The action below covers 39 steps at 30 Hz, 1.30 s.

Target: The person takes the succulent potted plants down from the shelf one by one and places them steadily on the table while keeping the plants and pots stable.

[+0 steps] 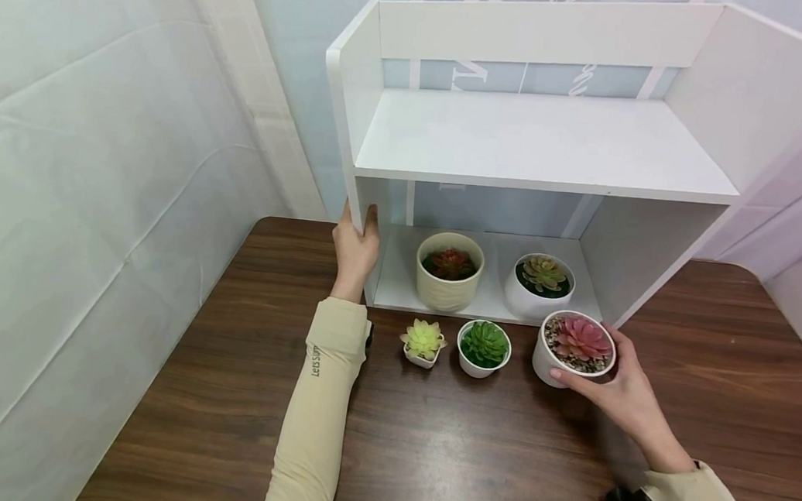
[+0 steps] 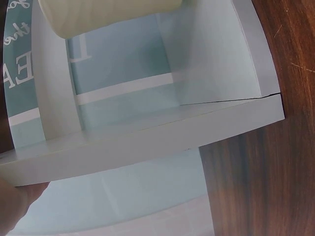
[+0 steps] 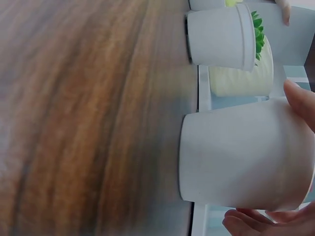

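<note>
My left hand (image 1: 357,251) grips the left side panel of a white two-tier shelf (image 1: 548,140), thumb on the inner face. In the left wrist view, part of that hand (image 2: 15,206) shows beside the panel edge (image 2: 147,142). With my right hand (image 1: 625,386) I hold a white pot (image 1: 545,361) by its rim, thumb at the front. A pink succulent (image 1: 582,338) sits in it among pebbles. The right wrist view shows the pot (image 3: 241,155) upright, its base at the tabletop; whether it touches is unclear.
Inside the lower tier stand a cream pot (image 1: 447,289) with a reddish succulent and a white pot (image 1: 536,297) with a yellow-green one. On the brown table (image 1: 429,454), before the shelf, are a small yellow succulent (image 1: 423,339) and a green succulent (image 1: 484,344), both in white pots.
</note>
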Each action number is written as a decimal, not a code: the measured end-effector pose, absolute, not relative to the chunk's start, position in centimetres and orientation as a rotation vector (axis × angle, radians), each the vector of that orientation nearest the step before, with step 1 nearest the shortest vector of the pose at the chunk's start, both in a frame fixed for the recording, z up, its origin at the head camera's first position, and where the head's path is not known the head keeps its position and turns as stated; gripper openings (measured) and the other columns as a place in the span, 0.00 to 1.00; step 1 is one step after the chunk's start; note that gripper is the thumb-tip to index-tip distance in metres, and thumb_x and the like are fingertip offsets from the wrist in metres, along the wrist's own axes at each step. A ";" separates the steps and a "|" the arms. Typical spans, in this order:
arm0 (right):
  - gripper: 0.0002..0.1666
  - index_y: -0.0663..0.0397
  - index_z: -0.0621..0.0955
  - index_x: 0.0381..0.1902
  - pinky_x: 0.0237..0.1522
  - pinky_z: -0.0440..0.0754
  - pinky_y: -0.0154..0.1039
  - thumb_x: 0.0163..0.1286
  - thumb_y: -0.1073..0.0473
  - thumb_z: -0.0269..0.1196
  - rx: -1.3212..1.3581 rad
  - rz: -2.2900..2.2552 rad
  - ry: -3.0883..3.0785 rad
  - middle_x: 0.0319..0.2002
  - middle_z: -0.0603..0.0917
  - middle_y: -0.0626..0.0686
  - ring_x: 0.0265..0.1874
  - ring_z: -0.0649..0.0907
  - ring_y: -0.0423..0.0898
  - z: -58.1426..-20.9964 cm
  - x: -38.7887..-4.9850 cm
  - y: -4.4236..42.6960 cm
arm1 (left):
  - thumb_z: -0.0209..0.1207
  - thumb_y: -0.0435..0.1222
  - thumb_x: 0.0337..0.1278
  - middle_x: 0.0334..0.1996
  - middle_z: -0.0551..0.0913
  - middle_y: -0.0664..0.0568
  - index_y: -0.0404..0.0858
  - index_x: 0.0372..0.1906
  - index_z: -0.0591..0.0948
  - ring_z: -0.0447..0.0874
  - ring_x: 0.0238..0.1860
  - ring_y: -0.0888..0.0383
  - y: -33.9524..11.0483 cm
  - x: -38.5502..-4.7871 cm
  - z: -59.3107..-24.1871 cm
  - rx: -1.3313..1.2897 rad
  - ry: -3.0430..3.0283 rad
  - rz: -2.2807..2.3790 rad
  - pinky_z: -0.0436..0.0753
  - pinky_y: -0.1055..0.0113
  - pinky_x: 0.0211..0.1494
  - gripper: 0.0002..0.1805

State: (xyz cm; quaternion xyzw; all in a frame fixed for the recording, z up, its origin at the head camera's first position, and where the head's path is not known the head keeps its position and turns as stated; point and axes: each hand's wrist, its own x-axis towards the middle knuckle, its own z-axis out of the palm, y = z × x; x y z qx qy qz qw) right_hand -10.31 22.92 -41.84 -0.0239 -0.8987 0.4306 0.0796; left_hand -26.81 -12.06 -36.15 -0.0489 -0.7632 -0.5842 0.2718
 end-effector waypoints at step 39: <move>0.66 0.56 0.45 0.76 0.64 0.55 0.67 0.52 0.55 0.75 0.089 1.385 -2.723 0.71 0.56 0.72 0.67 0.58 0.74 -37.3 -12.6 22.1 | 0.50 0.32 0.69 0.57 0.78 0.35 0.32 0.62 0.71 0.77 0.59 0.42 -12.0 -26.9 -36.2 -0.155 -2.038 -1.575 0.77 0.48 0.58 0.20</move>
